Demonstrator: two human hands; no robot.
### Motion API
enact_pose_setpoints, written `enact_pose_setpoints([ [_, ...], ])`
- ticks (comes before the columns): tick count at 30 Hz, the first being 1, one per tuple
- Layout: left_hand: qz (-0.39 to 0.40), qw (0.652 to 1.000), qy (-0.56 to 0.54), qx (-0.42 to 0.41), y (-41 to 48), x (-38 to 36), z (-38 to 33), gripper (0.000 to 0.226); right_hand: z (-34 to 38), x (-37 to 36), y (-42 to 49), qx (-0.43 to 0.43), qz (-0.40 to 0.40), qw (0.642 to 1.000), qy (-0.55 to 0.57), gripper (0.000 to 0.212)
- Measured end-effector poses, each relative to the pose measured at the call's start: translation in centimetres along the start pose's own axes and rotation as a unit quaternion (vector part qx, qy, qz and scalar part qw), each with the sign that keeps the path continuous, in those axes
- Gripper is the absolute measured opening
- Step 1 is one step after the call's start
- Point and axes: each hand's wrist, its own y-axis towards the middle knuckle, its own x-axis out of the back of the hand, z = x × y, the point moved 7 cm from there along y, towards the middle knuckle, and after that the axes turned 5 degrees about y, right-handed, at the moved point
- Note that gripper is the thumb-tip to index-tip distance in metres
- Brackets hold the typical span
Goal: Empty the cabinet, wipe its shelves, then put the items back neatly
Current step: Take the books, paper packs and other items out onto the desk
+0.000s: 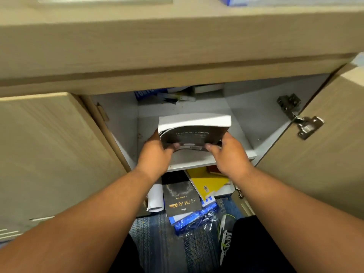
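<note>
Pale wood-grain laminate cabinet, both doors swung wide: left door, right door; grey-white inside. White middle shelf bare at its front edge. Blue ribbed carpet below, carrying a loose heap: black paperback with gold lettering, yellow notebook, white rolled paper, crinkled blue plastic packet.

Thick dark-covered paperback with a white page block is held over the middle shelf, tilted, cover bowing; whether its lower edge touches the shelf, cannot tell. Left hand grips its lower left corner, right hand the lower right; thumbs on the cover, fingers curled beneath.

Small clutter of pens and a blue box sits at the back, higher up (so emptying looks unfinished, by my reckoning).

To do this step well: support the spine from under so the cover stops bending; bring the book straight out, level, clear of the shelf lip; lay it flat on the heap, not tossed; mind the steel hinge on the right.
</note>
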Motion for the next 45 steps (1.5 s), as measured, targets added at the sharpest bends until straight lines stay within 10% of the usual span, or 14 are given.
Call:
enact_pose_setpoints([
  [27, -0.267, 0.928, -0.085, -0.244, -9.7, 28.9, -26.5, 0.068, 32.8, 14.1, -10.2, 0.269, -0.156, 0.948, 0.070, 0.050],
  [32, -0.281, 0.924, 0.235, -0.104, -3.7, 29.7, -24.6, 0.051, 32.1, 9.6, -3.6, 0.182, -0.073, 0.978, -0.068, 0.042],
  [36, -0.292, 0.912, 0.224, -0.184, -3.8, 28.0, -21.3, 0.039, 29.0, 7.0, -3.4, 0.205, -0.069, 0.967, -0.136, 0.077],
  [45, -0.318, 0.876, 0.310, -0.187, -4.3, 27.3, -21.7, 0.036, 29.1, 8.0, -3.1, 0.205, -0.163, 0.963, -0.063, 0.037],
])
